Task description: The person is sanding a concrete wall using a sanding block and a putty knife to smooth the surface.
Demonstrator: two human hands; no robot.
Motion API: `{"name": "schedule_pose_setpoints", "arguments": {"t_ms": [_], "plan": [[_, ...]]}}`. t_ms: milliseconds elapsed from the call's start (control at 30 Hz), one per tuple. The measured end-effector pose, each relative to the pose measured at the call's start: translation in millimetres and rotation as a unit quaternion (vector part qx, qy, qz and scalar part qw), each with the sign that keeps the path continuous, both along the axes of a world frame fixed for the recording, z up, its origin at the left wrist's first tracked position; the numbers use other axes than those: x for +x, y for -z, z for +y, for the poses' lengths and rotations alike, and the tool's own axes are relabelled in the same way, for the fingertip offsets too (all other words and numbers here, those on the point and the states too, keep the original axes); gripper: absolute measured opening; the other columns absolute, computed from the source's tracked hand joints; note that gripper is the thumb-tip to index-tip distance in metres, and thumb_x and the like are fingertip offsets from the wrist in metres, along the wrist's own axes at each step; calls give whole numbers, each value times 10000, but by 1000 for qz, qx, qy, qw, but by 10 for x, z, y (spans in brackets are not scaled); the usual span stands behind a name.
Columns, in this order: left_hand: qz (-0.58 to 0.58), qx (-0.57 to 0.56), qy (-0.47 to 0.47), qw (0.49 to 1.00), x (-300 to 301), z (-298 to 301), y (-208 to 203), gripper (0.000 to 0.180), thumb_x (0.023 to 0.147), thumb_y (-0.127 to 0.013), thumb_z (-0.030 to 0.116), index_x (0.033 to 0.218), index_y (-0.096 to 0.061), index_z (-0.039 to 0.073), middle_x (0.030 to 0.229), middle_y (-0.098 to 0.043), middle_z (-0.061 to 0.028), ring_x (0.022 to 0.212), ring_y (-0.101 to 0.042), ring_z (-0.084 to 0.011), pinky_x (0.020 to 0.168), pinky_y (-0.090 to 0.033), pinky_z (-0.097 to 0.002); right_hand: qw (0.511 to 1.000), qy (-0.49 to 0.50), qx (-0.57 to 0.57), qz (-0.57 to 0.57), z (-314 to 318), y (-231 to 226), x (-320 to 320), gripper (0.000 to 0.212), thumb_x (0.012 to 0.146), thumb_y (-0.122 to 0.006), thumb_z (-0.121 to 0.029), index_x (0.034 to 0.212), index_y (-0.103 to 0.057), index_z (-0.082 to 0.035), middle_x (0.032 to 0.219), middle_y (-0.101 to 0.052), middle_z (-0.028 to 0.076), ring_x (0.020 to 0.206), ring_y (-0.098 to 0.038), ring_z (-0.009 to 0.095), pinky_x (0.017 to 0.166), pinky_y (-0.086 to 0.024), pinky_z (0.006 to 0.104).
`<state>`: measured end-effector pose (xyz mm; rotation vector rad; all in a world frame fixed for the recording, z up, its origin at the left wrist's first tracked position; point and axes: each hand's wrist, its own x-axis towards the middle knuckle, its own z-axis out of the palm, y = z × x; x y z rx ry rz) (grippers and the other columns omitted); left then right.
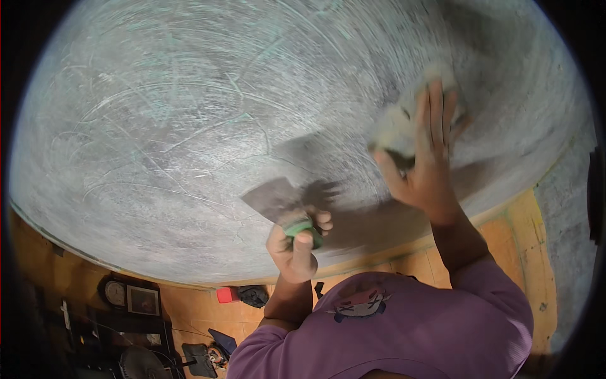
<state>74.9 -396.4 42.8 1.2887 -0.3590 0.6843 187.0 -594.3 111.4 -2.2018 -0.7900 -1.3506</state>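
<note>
My left hand [294, 249] is closed round the green handle [299, 227] of a putty knife [274, 197]. Its wide, flat metal blade points up and left, in front of the scratched grey wall [189, 126]; I cannot tell whether it touches. Higher and to the right, my right hand [429, 151] presses a bunched, pale rag [399, 126] flat on the wall, fingers stretched over it and thumb at its lower edge. Motion blurs the rag and the fingertips. Shadows of both hands and the blade fall on the wall.
Orange floor tiles [196, 314] run along the wall's foot. A red box [228, 295] and a black bag [254, 295] lie there. At lower left are a round clock [115, 293], a framed picture [143, 300] and a fan [140, 363]. Another grey wall [571, 208] stands at right.
</note>
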Motion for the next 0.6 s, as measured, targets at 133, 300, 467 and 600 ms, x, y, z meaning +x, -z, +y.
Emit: {"name": "schedule_pose_setpoints", "arguments": {"t_ms": [133, 300, 467, 600], "plan": [[-54, -41, 54, 996, 111, -17, 86, 383, 975, -537, 288, 1151, -526, -52, 929, -667, -173, 733, -638, -183, 675, -515, -299, 999, 3, -27, -25, 272, -65, -89, 881, 837, -578, -468, 1460, -223, 43, 1529, -169, 277, 1405, -52, 523, 998, 89, 738], [40, 34, 74, 996, 247, -28, 243, 369, 999, -478, 286, 1175, -537, -33, 891, -658, -147, 663, -618, -168, 612, -517, -286, 1000, 4, -13, 6, 23, 422, -66, 858, 818, -604, -434, 1464, -256, 11, 1541, -208, 213, 1415, -107, 481, 982, 38, 766], [91, -15, 127, 988, 298, -105, 202, 309, 999, -486, 263, 1106, -550, -21, 896, -665, -127, 668, -611, -140, 611, -502, -257, 989, 12, 142, -30, -410, 328, 220, 921, 822, -609, -436, 1480, -167, 33, 1540, -162, 254, 1411, -77, 501, 1021, 60, 719], [79, 4, 156, 985, 394, -193, 195, 319, 1000, -483, 267, 1113, -547, -24, 888, -662, -127, 663, -608, -142, 615, -499, -263, 994, -22, 108, -23, -167, 271, 36, 938, 815, -616, -427, 1481, -152, 42, 1537, -154, 270, 1413, -69, 501, 1033, 54, 704]]}}
